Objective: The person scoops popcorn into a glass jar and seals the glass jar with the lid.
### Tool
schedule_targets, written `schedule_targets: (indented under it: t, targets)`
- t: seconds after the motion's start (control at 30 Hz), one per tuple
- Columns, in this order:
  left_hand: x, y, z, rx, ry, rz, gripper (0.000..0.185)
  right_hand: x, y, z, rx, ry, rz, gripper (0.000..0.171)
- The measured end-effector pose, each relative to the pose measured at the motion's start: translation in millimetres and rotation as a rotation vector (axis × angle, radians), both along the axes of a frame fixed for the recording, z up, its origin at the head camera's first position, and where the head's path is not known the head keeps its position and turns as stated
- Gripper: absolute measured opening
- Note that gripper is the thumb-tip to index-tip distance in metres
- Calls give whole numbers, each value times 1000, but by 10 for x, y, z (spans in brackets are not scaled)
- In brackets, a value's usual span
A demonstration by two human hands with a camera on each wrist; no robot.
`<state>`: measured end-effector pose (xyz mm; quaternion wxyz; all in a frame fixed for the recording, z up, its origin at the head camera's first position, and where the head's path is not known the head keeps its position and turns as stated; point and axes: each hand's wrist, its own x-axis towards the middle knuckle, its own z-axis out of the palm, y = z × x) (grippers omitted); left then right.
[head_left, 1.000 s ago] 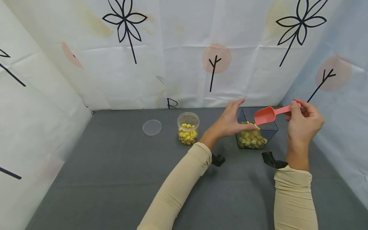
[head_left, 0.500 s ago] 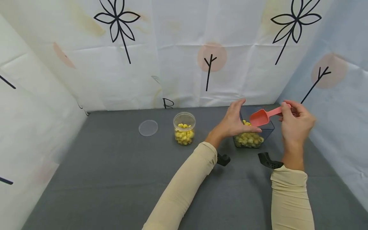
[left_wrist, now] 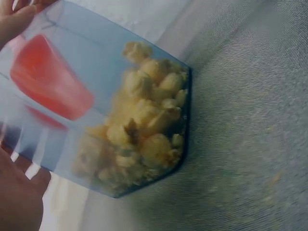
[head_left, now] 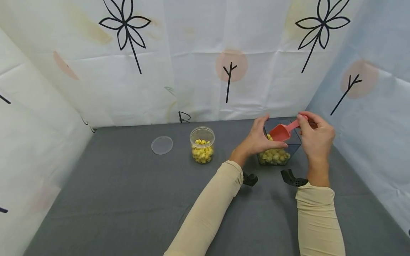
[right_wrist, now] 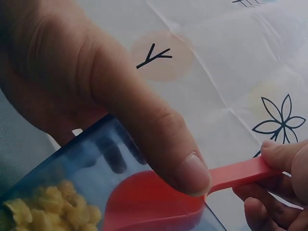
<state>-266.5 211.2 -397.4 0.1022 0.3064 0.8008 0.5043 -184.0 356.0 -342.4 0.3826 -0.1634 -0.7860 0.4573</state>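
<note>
A person's left hand (head_left: pixel 257 140) holds a clear box (left_wrist: pixel 101 53), thumb and fingers spread across opposite walls. The right hand (head_left: pixel 317 137) pinches the handle of a red scoop (head_left: pixel 279 133), its bowl tilted inside the box, above the popcorn (left_wrist: pixel 144 115). An open jar (head_left: pixel 208 137) stands well apart, to the left. Pushing too steeply or fast could flick popcorn over the rim; a loose left hold could let the box slide or tip.
</note>
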Motion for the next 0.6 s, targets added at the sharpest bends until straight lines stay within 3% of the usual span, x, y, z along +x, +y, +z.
schedule_targets:
  t: [0.17, 0.6]
  targets:
    - [-8, 16, -66, 53, 5, -3, 107, -14, 2, -11, 51, -6, -3, 32]
    - [-8, 19, -82, 99, -26, -11, 108, -18, -68, -35, 249, -70, 25, 26]
